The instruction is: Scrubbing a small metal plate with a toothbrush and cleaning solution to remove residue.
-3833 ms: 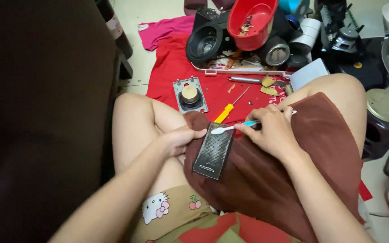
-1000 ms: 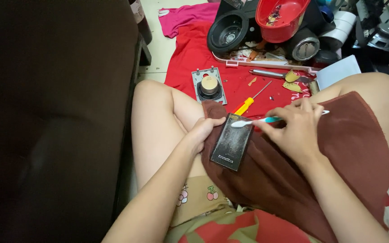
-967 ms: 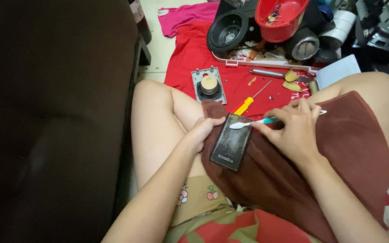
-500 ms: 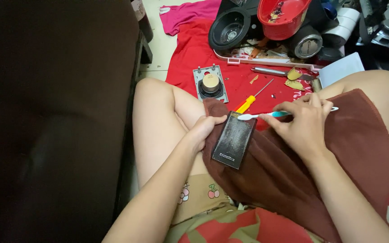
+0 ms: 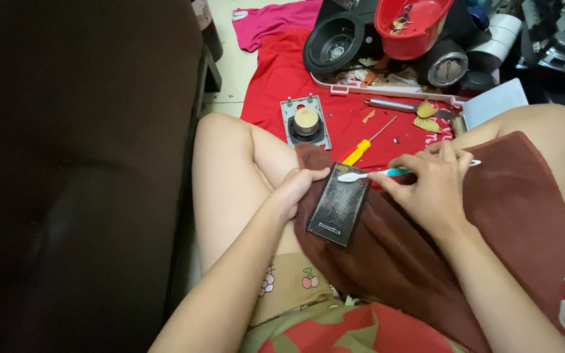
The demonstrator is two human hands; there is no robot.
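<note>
A flat black rectangular panel (image 5: 339,209) lies on a brown cloth (image 5: 492,222) spread over my lap. My left hand (image 5: 295,188) presses against the panel's left edge, thumb at its top corner. My right hand (image 5: 429,186) holds a white and teal toothbrush (image 5: 377,174) by the handle, with the brush head resting on the panel's upper end.
On a red cloth (image 5: 276,78) on the floor lie a small speaker in a grey frame (image 5: 306,121), a yellow-handled screwdriver (image 5: 361,149), a metal tool (image 5: 393,104), a black speaker cone (image 5: 333,44) and a red bowl of parts (image 5: 412,21). A dark cabinet side (image 5: 80,163) fills the left.
The toothbrush head has shifted back and forth over the panel's top end. The view has moved slightly. My left hand stays on the panel's edge.
</note>
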